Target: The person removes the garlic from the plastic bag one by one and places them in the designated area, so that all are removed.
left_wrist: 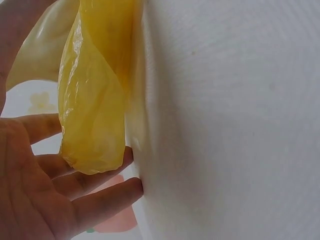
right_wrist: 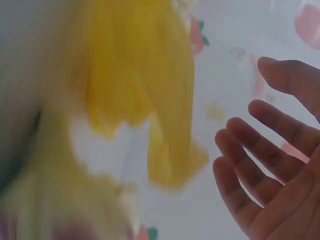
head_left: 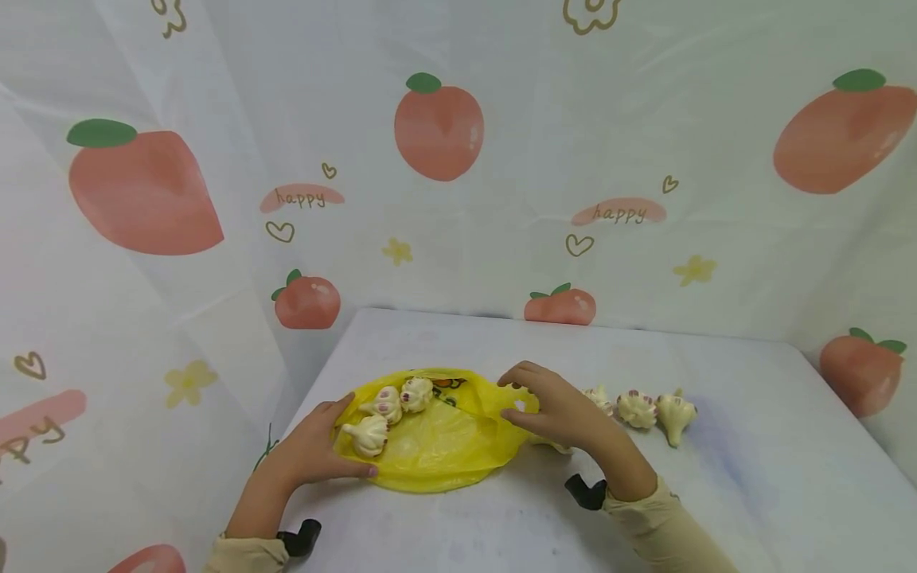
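A yellow plastic bag (head_left: 444,454) lies spread on the table with its mouth open upward. Three garlic bulbs (head_left: 368,436) rest inside its left part. My left hand (head_left: 308,450) is at the bag's left end, thumb along the front edge; in the left wrist view its fingers (left_wrist: 107,200) are extended around the yellow plastic (left_wrist: 95,110). At the right end, my right hand (head_left: 555,406) hovers by the bag's handle. The right wrist view shows that hand (right_wrist: 280,175) spread and apart from the plastic (right_wrist: 145,65), nothing in its fingers.
To the right of the bag lie more bulbs: one garlic bulb (head_left: 637,409), another bulb (head_left: 676,415) beside it, and a bulb (head_left: 598,399) partly behind my right hand. Another bulb (head_left: 552,446) shows under that wrist. A fruit-printed cloth (head_left: 487,231) hangs behind the white table (head_left: 774,477).
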The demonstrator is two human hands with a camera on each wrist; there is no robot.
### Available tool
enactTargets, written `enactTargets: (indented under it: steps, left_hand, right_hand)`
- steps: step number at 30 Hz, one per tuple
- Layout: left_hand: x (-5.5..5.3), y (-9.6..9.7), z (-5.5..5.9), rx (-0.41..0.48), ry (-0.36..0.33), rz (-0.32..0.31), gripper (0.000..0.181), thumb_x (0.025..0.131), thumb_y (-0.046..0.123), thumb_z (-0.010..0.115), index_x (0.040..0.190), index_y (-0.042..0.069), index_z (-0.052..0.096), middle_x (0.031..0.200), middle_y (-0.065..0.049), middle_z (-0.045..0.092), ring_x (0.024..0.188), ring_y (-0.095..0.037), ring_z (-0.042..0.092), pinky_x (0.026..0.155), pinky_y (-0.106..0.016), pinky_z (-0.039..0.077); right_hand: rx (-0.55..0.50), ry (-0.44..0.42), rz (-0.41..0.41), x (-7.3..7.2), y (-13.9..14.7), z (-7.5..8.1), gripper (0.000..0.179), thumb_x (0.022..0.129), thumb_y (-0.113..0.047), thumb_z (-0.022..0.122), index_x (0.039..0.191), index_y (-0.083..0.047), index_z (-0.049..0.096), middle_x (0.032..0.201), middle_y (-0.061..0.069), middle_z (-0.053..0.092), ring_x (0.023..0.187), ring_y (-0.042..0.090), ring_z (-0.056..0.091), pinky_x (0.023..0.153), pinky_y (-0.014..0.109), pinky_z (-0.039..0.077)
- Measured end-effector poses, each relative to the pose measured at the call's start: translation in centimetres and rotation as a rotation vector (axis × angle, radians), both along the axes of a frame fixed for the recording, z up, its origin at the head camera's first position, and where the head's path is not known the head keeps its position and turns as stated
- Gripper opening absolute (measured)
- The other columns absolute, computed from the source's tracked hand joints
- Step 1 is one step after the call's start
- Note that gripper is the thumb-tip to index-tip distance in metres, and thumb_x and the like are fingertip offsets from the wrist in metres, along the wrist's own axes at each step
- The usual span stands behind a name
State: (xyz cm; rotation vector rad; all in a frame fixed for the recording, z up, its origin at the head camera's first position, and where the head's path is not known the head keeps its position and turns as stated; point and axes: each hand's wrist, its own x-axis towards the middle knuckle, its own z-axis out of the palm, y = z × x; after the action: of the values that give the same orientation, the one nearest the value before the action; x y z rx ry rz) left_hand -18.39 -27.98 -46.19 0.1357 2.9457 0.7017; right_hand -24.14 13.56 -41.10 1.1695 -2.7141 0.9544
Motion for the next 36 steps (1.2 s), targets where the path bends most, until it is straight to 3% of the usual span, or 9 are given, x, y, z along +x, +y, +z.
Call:
enactTargets:
  steps: [10,17,22,30,36]
  left_hand:
    - [0.1,0.1,0.0,0.033,0.023,-0.019,0.137,0.061,0.076,0.091,0.166,0.008,0.035,0.155,-0.023,0.051,0.141,-0.040,0.054,0.115,-0.063,0.048]
    - [0.2,0.0,-0.1,0.037,0.036,-0.012,0.136,0.061,0.076,0.091,0.166,0.008,0.036,0.153,-0.022,0.053,0.139,-0.039,0.056,0.113,-0.062,0.049]
    - [0.4,-0.1,0.0,0.049,0.051,-0.018,0.136,0.061,0.076,0.091,0.165,0.007,0.037,0.153,-0.022,0.053,0.139,-0.039,0.056,0.112,-0.062,0.050]
    - [0.7,-0.1,-0.1,0.056,0.057,-0.014,0.134,0.061,0.075,0.092,0.164,0.007,0.039,0.150,-0.020,0.056,0.135,-0.036,0.058,0.111,-0.060,0.051]
    - [0.7,-0.3,-0.2,0.057,0.055,0.003,0.135,0.060,0.076,0.092,0.164,0.009,0.039,0.150,-0.018,0.057,0.134,-0.033,0.058,0.111,-0.059,0.051]
  right_hand:
    - [-0.066,-0.108,0.109,-1.2,-6.6,-1.4,0.041,0.101,-0.027,0.075,0.137,-0.009,0.066,0.132,0.004,0.066,0.121,0.028,0.063,0.104,0.048,0.056]
    - [-0.054,-0.088,0.180,-1.1,-11.5,-2.5,0.043,0.101,-0.026,0.075,0.137,-0.006,0.065,0.134,0.012,0.067,0.121,0.031,0.065,0.104,0.041,0.057]
    - [-0.008,-0.057,0.223,-0.4,-15.1,-3.1,0.041,0.100,-0.029,0.076,0.135,-0.010,0.067,0.133,0.006,0.068,0.121,0.022,0.067,0.105,0.030,0.056]
    - [0.121,0.000,0.191,0.1,-18.4,-3.5,0.044,0.097,-0.035,0.078,0.136,-0.016,0.068,0.130,-0.004,0.069,0.104,0.005,0.063,0.093,0.017,0.054]
    - [0.176,0.010,0.164,0.3,-19.5,-3.5,0.046,0.094,-0.036,0.081,0.135,-0.018,0.069,0.130,-0.006,0.069,0.109,0.005,0.063,0.096,0.018,0.054]
